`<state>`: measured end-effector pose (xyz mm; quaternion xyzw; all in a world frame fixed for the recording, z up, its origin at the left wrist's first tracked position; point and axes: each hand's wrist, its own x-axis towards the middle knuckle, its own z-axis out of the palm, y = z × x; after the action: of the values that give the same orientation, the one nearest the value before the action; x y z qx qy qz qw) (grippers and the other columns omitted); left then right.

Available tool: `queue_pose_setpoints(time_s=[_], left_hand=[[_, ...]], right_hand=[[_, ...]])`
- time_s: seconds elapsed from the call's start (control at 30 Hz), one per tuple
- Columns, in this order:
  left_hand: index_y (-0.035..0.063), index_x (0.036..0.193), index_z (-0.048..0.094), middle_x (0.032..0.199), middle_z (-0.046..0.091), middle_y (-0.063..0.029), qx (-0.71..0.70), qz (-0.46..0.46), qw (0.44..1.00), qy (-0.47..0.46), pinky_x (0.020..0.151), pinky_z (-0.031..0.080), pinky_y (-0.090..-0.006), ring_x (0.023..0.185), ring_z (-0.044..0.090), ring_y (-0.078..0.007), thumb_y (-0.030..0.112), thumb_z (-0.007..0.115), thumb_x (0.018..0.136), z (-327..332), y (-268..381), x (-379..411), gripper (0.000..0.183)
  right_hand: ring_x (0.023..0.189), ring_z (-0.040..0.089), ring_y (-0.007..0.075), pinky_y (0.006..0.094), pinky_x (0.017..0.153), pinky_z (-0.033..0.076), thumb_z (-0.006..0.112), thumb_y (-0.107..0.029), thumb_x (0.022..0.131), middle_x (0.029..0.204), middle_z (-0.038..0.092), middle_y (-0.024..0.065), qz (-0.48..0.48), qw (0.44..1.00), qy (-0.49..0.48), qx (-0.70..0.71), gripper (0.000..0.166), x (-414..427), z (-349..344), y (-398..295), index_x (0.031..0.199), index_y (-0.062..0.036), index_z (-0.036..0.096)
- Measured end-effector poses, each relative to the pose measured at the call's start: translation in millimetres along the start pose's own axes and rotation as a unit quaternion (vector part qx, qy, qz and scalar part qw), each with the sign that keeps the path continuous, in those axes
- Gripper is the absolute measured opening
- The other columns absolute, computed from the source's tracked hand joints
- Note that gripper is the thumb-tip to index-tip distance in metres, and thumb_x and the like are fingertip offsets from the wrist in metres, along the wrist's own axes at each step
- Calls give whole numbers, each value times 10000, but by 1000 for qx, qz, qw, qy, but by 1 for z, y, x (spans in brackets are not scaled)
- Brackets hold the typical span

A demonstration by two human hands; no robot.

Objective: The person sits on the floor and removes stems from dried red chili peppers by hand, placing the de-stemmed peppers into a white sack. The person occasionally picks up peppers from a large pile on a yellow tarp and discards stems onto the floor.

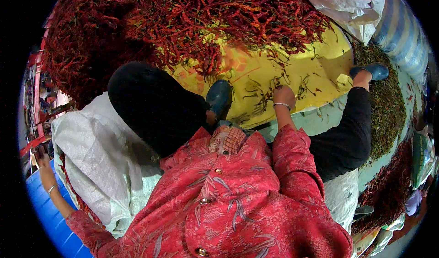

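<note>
My right hand (284, 97), with a bracelet at the wrist, is low over a yellow sheet (262, 64). Its fingers are curled down at a few dark, shrivelled chillies (264, 100); the fingertips are hidden, so whether it grips any is unclear. A large heap of dried red chillies (212, 14) covers the far part of the sheet. Far out to the left, my left hand (44, 170) reaches past a white woven sack (99, 155), beside a blue slatted surface (44, 193). It looks small and blurred, and what it touches cannot be made out.
My blue shoes (219, 98) stand on and beside the sheet. At right lies a strip of greenish-brown stems or debris (386, 127), with a dark red heap (387, 186) nearer. An open white sack (360, 7) and a striped sack (401, 35) stand at the upper right.
</note>
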<state>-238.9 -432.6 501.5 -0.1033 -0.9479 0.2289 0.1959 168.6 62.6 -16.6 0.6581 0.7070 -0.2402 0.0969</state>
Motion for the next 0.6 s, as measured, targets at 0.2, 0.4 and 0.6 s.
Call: queue_pose_setpoints(time_s=[0.2, 0.4, 0.6], left_hand=[[44, 1216, 505, 1236, 500, -154, -12, 305, 916, 259, 923, 399, -362, 1121, 487, -285, 180, 486, 899, -36, 112, -55, 346], [-32, 916, 617, 847, 636, -95, -737, 159, 460, -470, 706, 465, -248, 745, 603, -150, 142, 590, 828, -39, 457, -175, 197], [50, 926, 579, 791, 615, -67, -606, -134, 154, -768, 560, 457, -292, 733, 596, -208, 335, 540, 875, 54, 575, -284, 292]], right_hand=[[621, 621, 213, 319, 518, 474, 675, -170, 725, 733, 642, 116, 101, 898, -5, 429, 245, 19, 5, 25, 897, -7, 614], [532, 556, 125, 247, 418, 392, 670, -56, 731, 732, 610, 69, 112, 857, 83, 496, 205, 15, 0, 39, 907, 16, 592], [643, 561, 137, 253, 599, 447, 667, -135, 784, 745, 620, 74, 8, 847, -18, 531, 190, -69, -78, -9, 881, 22, 625]])
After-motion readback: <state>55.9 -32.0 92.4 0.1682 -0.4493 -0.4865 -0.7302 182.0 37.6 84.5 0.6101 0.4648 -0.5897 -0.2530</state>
